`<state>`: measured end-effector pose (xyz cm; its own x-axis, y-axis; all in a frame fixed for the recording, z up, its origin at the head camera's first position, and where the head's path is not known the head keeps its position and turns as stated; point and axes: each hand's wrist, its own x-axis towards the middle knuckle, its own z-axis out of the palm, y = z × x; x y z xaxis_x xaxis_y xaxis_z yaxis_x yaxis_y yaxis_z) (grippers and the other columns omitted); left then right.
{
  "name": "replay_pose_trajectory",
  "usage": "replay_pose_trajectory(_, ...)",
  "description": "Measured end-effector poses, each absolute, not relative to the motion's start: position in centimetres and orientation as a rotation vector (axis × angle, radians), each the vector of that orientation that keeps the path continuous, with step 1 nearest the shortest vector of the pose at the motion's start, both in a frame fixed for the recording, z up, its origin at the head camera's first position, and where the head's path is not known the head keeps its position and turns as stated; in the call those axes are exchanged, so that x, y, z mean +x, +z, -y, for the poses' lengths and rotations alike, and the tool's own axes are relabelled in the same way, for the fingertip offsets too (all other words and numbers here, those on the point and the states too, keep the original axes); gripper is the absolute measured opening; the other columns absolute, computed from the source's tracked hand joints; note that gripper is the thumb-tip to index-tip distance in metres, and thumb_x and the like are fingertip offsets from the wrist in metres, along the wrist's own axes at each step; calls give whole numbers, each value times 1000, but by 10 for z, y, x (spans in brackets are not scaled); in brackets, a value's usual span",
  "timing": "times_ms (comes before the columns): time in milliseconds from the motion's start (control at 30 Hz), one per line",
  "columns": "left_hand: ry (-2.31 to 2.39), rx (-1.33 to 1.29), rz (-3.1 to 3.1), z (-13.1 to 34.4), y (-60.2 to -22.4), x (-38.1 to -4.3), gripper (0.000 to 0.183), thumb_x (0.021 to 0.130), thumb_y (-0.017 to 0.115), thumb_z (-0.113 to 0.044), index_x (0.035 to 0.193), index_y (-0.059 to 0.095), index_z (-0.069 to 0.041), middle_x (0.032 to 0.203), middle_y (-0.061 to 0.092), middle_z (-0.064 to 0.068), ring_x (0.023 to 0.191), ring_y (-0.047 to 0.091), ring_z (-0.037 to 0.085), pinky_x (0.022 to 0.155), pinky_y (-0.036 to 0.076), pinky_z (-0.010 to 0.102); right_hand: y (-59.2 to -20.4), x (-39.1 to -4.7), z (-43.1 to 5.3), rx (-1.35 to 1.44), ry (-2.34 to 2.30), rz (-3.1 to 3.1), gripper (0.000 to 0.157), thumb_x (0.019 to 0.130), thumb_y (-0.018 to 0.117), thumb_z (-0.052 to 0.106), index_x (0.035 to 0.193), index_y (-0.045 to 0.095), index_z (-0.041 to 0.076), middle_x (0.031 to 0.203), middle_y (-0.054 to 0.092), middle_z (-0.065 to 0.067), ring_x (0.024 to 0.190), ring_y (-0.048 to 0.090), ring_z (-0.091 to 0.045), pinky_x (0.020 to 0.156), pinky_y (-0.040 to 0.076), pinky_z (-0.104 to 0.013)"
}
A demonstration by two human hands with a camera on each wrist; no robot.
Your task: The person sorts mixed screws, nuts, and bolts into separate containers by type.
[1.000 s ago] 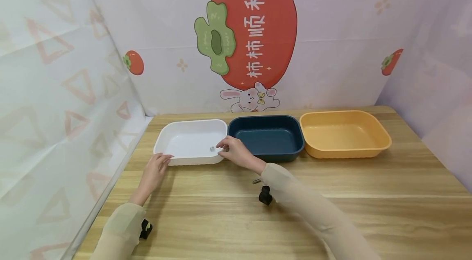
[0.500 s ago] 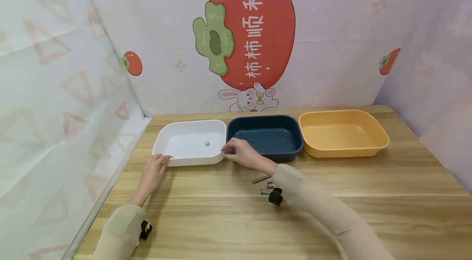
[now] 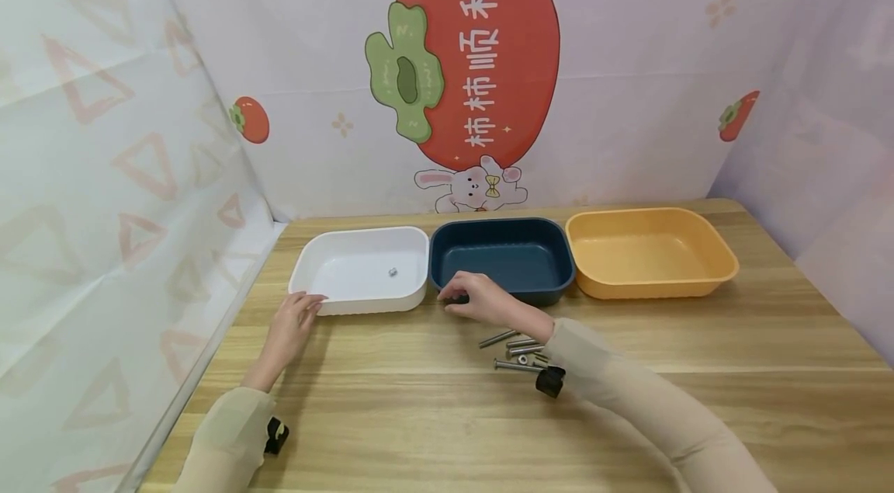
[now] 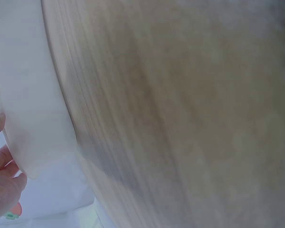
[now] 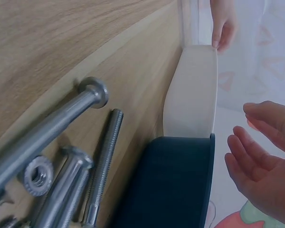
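Note:
My left hand (image 3: pixel 292 328) holds the rim of the white tray (image 3: pixel 363 307) at its near left corner, with fingers over the edge. Inside that tray lies one small silver metal piece (image 3: pixel 393 272), probably a nut. My right hand (image 3: pixel 485 300) hovers by the near left edge of the dark blue tray (image 3: pixel 517 296); its fingers are loosely bent with nothing between them, as the right wrist view confirms. Under the right forearm several bolts (image 5: pixel 47 135) lie on the table beside a flanged nut (image 5: pixel 38 175) and a threaded rod (image 5: pixel 103 166). The sleeve partly covers this hardware in the head view.
To the right of the dark blue tray stands a yellow tray (image 3: pixel 653 289), and the three trays form a row along the back of the wooden table (image 3: pixel 391 415). Printed cloth (image 3: pixel 628 89) hangs behind and at the sides.
My right hand has drawn away from the white tray, moving right and toward me. The small metal piece has shifted farther into that tray. More bolts show beside the sleeve; my left hand stays put.

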<state>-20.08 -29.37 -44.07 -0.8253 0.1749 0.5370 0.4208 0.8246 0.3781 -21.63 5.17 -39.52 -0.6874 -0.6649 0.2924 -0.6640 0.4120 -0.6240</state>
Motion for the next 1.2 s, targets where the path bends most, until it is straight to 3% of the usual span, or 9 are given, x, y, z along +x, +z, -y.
replay_pose_trajectory(633, -681, -396, 2567, 294, -438, -198, 11, 81, 58, 3, 91, 64, 2, 87, 58, 17, 90, 50, 35, 80, 40, 49, -400, -194, -85, -1235, -1034, -2594, 17, 80, 63, 7, 97, 65, 4, 92, 58, -3, 84, 56, -15, 71, 48, -26)
replay_pose_trajectory(1200, -693, -385, 2596, 294, -436, -200, 10, 82, 58, 2, 90, 63, 3, 88, 59, 18, 89, 51, 34, 79, 39, 48, -410, -174, -122, -1200, -964, -2568, 15, 79, 62, 2, 93, 65, 2, 88, 58, -8, 80, 58, -21, 69, 49, -32)
